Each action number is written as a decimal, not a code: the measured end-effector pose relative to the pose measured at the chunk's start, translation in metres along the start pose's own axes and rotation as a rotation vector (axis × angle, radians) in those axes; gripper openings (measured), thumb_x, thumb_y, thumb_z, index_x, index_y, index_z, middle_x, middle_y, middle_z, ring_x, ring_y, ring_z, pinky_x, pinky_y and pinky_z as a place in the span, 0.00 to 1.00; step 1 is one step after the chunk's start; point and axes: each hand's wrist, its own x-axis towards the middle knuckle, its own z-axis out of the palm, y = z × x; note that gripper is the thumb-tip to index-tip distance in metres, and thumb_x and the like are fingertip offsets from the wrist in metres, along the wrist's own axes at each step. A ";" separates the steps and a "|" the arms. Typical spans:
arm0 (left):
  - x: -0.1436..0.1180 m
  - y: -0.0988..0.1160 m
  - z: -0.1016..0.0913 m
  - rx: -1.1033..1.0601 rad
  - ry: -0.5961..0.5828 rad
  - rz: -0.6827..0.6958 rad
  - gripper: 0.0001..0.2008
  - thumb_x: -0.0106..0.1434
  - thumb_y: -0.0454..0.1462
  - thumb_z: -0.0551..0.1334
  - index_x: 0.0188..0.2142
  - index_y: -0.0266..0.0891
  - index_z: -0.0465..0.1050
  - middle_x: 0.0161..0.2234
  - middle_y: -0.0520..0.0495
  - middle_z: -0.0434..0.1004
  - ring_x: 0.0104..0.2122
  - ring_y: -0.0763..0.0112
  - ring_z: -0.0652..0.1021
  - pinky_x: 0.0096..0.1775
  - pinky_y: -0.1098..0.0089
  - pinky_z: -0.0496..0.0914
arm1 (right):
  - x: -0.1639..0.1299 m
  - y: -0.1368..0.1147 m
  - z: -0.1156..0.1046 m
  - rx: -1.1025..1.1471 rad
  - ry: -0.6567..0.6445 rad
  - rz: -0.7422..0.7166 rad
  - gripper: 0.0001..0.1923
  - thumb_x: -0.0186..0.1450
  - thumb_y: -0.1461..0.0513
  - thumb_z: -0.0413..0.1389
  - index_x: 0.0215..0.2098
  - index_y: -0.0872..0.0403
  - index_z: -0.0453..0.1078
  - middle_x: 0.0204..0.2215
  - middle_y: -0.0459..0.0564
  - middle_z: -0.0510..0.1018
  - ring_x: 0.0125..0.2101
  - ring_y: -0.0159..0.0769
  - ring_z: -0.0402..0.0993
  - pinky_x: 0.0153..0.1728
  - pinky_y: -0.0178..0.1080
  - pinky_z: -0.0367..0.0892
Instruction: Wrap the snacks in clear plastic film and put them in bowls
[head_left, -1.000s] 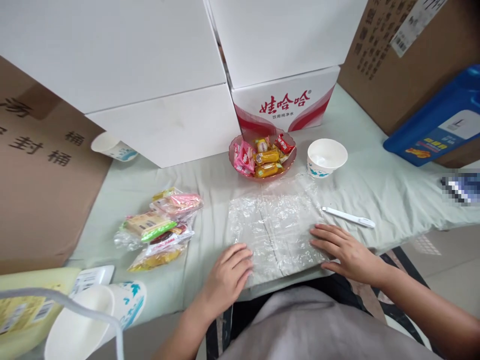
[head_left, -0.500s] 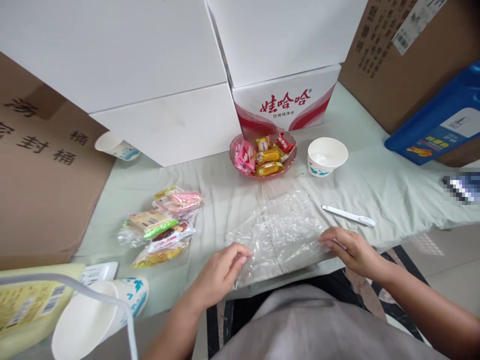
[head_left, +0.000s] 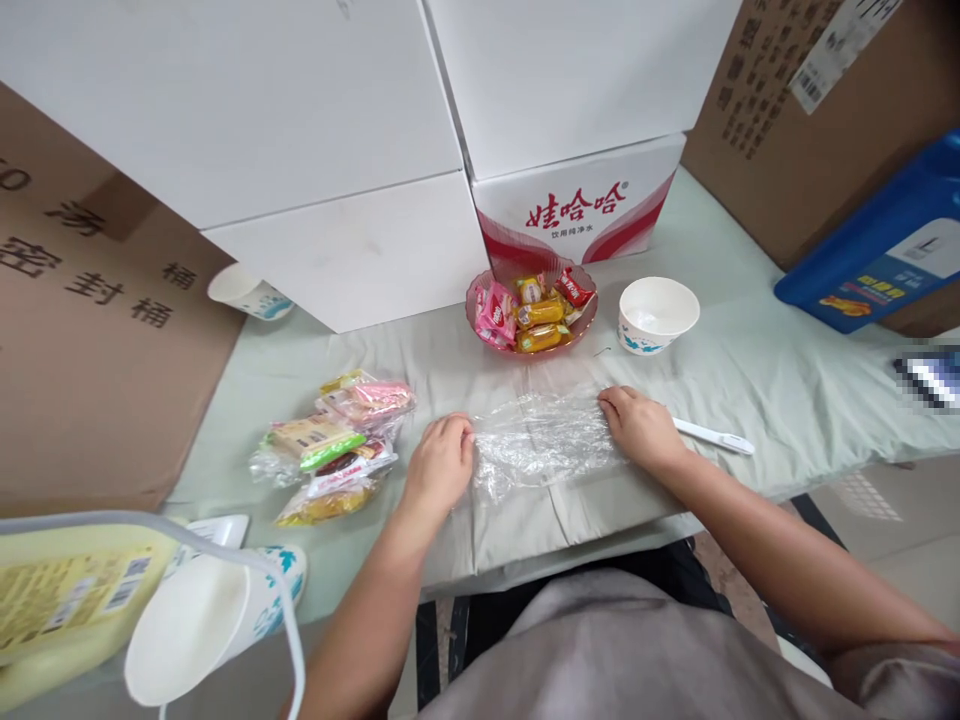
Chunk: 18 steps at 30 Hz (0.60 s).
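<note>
A crinkled sheet of clear plastic wrap [head_left: 544, 440] lies folded over on the pale green tablecloth [head_left: 750, 370]. My left hand [head_left: 441, 465] grips its left edge with curled fingers. My right hand [head_left: 641, 428] grips its right edge. Just beyond the wrap stands a pink glass bowl of wrapped candies [head_left: 531, 308]. A white pen-like tool [head_left: 712, 436] lies just right of my right hand.
A white paper bowl [head_left: 658, 313] sits right of the candy bowl. A pile of snack packets [head_left: 334, 450] lies to the left. White boxes [head_left: 360, 150], brown cartons [head_left: 90, 330] and a blue container [head_left: 877, 250] ring the table. Paper cups [head_left: 202, 620] lie at near left.
Both hands went from lying flat on the spread wrap to gripping its near edge and carrying it away from me, folding the sheet to about half its depth.
</note>
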 end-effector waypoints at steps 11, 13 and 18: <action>0.004 0.004 0.000 0.298 0.304 -0.130 0.10 0.63 0.32 0.57 0.43 0.34 0.73 0.41 0.36 0.74 0.41 0.51 0.74 0.42 0.56 0.69 | 0.023 -0.017 -0.006 -0.221 -0.110 0.057 0.15 0.73 0.57 0.42 0.46 0.54 0.67 0.40 0.55 0.80 0.37 0.41 0.78 0.32 0.37 0.61; -0.002 0.018 -0.004 0.261 0.386 -0.005 0.11 0.65 0.33 0.56 0.44 0.33 0.73 0.43 0.35 0.74 0.43 0.52 0.73 0.45 0.54 0.69 | 0.023 -0.020 -0.004 -0.247 -0.113 0.068 0.14 0.73 0.57 0.42 0.46 0.55 0.66 0.40 0.55 0.80 0.37 0.41 0.78 0.31 0.37 0.61; -0.013 0.052 0.018 0.106 -0.003 0.473 0.19 0.69 0.41 0.55 0.57 0.40 0.67 0.57 0.42 0.70 0.60 0.55 0.66 0.58 0.54 0.62 | 0.026 -0.023 -0.003 -0.274 -0.121 0.092 0.14 0.72 0.56 0.44 0.46 0.56 0.65 0.39 0.56 0.80 0.36 0.42 0.78 0.32 0.37 0.62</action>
